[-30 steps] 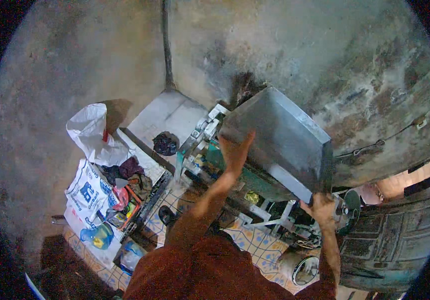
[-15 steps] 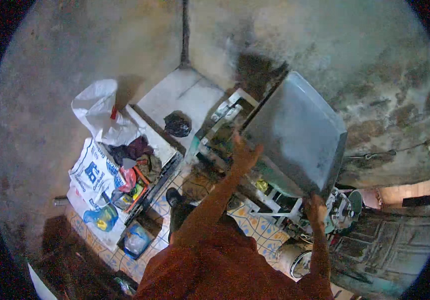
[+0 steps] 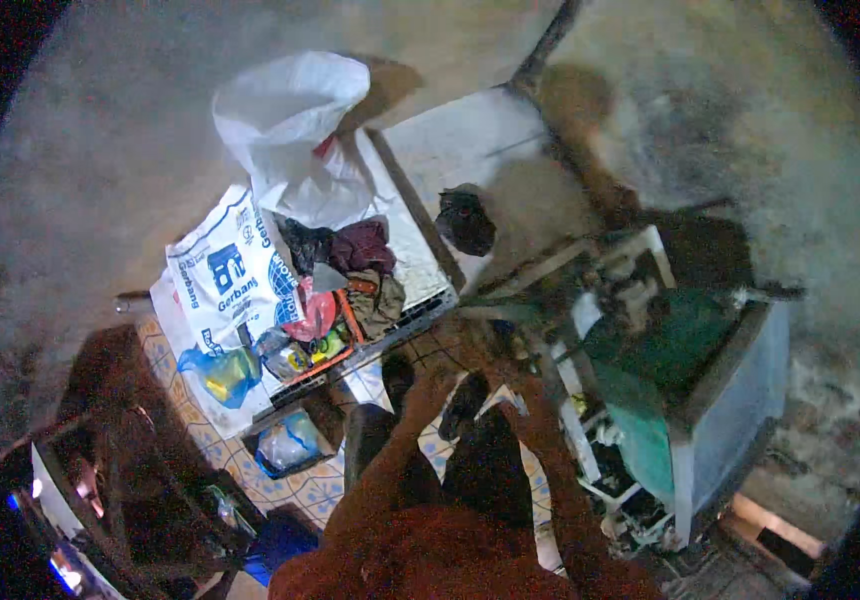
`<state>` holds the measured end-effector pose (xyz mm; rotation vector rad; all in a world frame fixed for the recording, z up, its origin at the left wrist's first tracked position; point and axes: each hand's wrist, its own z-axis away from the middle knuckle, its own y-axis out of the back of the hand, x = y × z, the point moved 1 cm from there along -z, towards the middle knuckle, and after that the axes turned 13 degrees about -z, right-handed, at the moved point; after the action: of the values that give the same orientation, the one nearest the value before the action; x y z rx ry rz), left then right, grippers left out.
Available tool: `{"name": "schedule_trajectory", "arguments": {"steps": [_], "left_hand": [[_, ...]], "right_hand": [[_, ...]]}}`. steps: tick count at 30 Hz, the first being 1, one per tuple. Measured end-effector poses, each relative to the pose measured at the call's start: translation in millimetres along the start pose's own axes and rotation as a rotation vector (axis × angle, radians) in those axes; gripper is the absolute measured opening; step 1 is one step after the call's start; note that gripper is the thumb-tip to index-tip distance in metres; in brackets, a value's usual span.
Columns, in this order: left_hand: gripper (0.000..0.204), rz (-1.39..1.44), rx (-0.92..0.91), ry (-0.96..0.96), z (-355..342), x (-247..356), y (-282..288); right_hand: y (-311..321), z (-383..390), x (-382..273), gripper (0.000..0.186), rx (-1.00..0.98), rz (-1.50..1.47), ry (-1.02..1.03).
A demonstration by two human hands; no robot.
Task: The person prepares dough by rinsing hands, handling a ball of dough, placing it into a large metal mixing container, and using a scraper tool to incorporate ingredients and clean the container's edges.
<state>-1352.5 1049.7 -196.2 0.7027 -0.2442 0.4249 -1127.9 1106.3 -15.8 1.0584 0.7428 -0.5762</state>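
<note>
My left hand (image 3: 434,378) is low in front of me, above my feet, dim and smeared, apart from the machine. My right hand (image 3: 524,388) hangs beside it, next to the near left side of the machine frame (image 3: 575,385). Its fingers are blurred too, and I cannot make out anything held in either hand. On the machine stands a large metal hopper (image 3: 735,385), tilted on its side, grey outside with a green panel (image 3: 640,440) toward me. Neither hand touches the hopper.
To the left, a white ledge (image 3: 420,240) bears a white sack (image 3: 295,140), a printed sack (image 3: 230,270), crumpled cloths (image 3: 362,250) and an orange-edged tray (image 3: 350,350). A black plastic bag (image 3: 465,220) lies behind. A bin (image 3: 290,445) stands on the tiled floor.
Both hands have left the grey hopper and come down in front of my body. The view has turned left, and the hopper now shows its green side at the right.
</note>
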Motion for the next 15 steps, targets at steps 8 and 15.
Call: {"name": "schedule_trajectory", "arguments": {"steps": [8, 15], "left_hand": [[0.037, 0.736, 0.410, 0.430, 0, -247, -78], [0.025, 0.008, 0.197, 0.557, 124, -359, -313]], "right_hand": [[-139, -410, 305, 0.089, 0.017, 0.132, -0.250], [-280, -552, 420, 0.112, 0.072, 0.398, 0.166]]}}
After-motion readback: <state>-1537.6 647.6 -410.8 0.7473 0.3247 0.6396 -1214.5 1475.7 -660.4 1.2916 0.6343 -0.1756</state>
